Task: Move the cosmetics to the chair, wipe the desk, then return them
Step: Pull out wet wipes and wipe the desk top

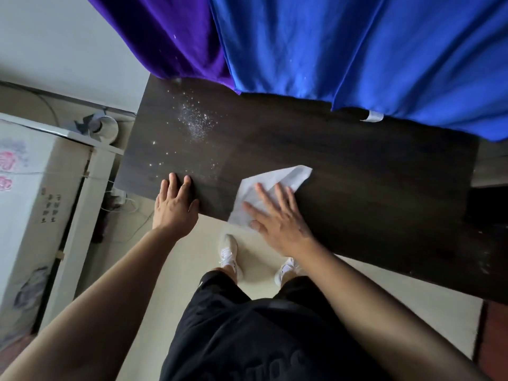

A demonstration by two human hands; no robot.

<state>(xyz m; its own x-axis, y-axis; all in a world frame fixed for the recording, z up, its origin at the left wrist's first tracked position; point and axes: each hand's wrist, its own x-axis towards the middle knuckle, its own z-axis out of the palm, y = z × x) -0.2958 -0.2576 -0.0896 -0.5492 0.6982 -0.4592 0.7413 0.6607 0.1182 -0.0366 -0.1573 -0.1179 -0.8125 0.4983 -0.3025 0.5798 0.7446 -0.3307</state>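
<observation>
Now your left hand point(174, 207) lies flat, fingers straight, on the bench's point(357, 174) near edge. Your right hand point(277, 215), fingers spread, presses one white cloth point(286, 174) just inside that edge. Farther left lies one powder scatter point(196, 122), with open wood to the right. Beyond hang a purple curtain point(170, 37) and a blue curtain point(357, 50).

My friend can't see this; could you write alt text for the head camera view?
A person's right hand presses a white paper-like wipe flat on a dark wooden desk, while the left hand rests at its near edge. White powder specks dot the desk's left part.
</observation>
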